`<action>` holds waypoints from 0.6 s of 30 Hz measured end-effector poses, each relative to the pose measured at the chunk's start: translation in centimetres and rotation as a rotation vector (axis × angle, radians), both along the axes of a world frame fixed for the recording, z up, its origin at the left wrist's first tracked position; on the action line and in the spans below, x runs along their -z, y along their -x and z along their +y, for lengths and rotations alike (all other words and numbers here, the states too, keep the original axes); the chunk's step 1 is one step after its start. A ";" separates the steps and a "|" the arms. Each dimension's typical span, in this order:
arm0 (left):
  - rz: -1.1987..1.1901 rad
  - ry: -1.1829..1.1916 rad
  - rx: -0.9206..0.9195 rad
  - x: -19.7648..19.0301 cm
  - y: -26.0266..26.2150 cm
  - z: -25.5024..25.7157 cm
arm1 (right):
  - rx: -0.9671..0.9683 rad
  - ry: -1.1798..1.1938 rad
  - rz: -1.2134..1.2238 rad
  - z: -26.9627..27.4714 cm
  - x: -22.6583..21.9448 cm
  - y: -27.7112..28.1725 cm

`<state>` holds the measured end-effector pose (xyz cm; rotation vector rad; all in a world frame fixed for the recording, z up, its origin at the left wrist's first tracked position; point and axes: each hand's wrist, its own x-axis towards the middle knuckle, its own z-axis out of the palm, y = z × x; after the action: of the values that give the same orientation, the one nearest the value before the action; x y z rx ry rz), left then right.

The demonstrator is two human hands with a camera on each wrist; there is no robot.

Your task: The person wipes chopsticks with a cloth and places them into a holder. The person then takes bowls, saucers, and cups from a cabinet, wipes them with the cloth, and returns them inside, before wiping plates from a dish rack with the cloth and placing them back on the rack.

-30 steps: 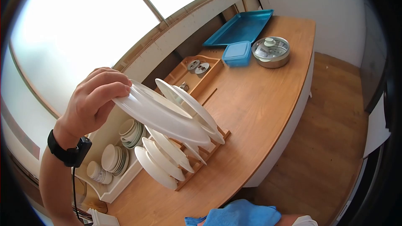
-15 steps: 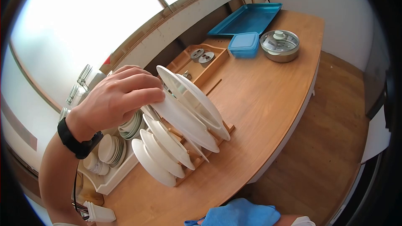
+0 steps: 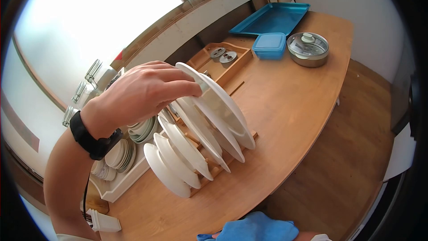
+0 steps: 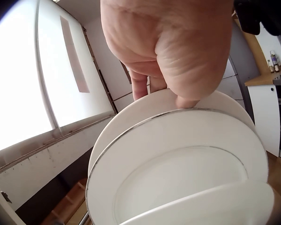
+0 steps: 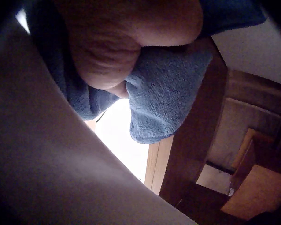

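In the head view my left hand (image 3: 147, 89) pinches the top rim of a large white plate (image 3: 223, 134), which stands tilted among other white plates (image 3: 167, 174) in a wooden rack (image 3: 196, 190). The left wrist view has the thumb and fingers of the left hand (image 4: 168, 51) on the rim of the rear plate (image 4: 126, 112), behind a silver-rimmed plate (image 4: 178, 136). At the bottom of the head view lies a blue cloth (image 3: 258, 228). My right hand (image 5: 126, 37) holds this cloth (image 5: 164, 93), its fingertips mostly hidden.
Behind the rack is a wooden tray (image 3: 243, 64) with metal tins. Farther back stand a blue lidded box (image 3: 269, 47), a glass-lidded pot (image 3: 308, 51) and a blue tray (image 3: 274, 20). To the left are a white bin of dishes (image 3: 125, 185) and glass jars (image 3: 91, 87).
My left hand has brought the plate rightward and down from above the rack to among the other plates, still gripping its rim. The cloth has barely moved.
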<state>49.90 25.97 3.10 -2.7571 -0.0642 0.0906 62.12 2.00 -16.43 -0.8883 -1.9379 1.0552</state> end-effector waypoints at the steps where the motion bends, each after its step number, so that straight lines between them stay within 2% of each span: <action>1: 0.000 -0.002 -0.006 0.1 0.0 0.1 | 0.006 -0.006 0.020 0.1 0.0 0.1; 7: -0.031 0.068 -0.038 0.0 -0.3 -0.1 | -0.007 0.071 -0.065 0.1 -0.8 0.4; 12: -0.079 0.172 -0.232 -1.5 -0.2 -1.3 | -0.030 0.129 -0.117 0.1 -1.5 0.2; 15: -0.197 0.096 -0.246 -2.9 -1.3 -1.7 | -0.049 0.161 -0.136 0.2 -1.8 0.2; 16: -0.231 0.172 -0.210 -2.7 -1.9 -1.9 | -0.059 0.170 -0.146 0.3 -1.9 0.3; 17: -0.235 0.164 -0.212 -2.2 -2.6 -2.0 | -0.070 0.178 -0.158 0.3 -2.0 0.3; 18: -0.140 0.239 -0.223 -1.6 -3.3 -1.9 | -0.074 0.172 -0.164 0.3 -2.1 0.4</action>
<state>53.17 24.04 4.69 -2.9812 -0.4241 -0.0392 61.69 2.33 -14.34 -1.0318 -2.0512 1.2408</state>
